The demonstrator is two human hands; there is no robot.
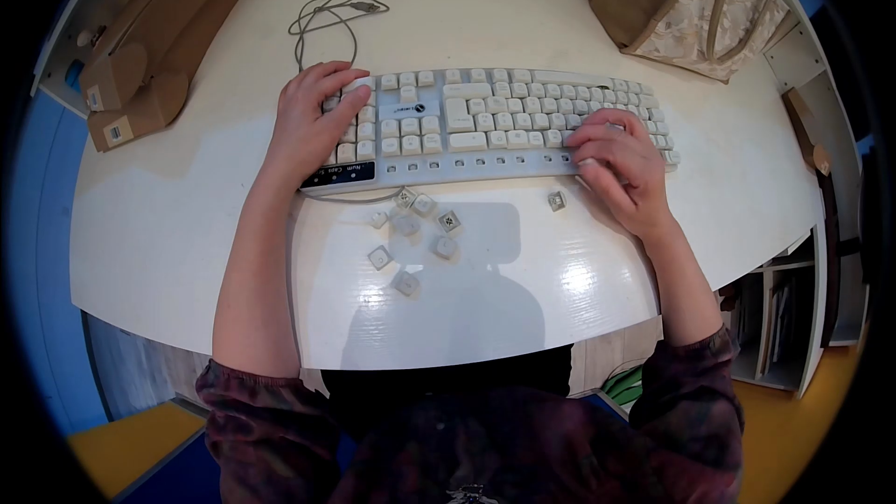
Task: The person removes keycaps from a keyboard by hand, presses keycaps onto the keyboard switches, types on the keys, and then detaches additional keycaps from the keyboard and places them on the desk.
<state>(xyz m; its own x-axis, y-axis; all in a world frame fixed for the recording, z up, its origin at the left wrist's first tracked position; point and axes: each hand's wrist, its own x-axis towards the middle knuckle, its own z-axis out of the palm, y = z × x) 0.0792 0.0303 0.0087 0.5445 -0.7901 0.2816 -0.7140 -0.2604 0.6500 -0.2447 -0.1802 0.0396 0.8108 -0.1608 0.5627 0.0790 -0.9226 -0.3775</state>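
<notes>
A white keyboard (401, 110) lies across the desk, turned so its number pad is on the left. Along its near edge runs a row of bare switches without caps. My left hand (315, 119) rests over the number pad end, fingers apart and holding nothing. My right hand (623, 168) is at the right part of the near edge, its fingers curled over the keys; what they hold, if anything, is hidden. One loose keycap (557, 201) lies left of that hand. Several more keycaps (445, 246) are scattered in front of the keyboard, some upturned.
The desk (448, 0) is white, with a coiled USB cable (327, 11) behind the keyboard. Brown cardboard (168, 37) stands at the back left. A beige bag (686, 14) sits at the back right. Shelves (784, 317) are below on the right.
</notes>
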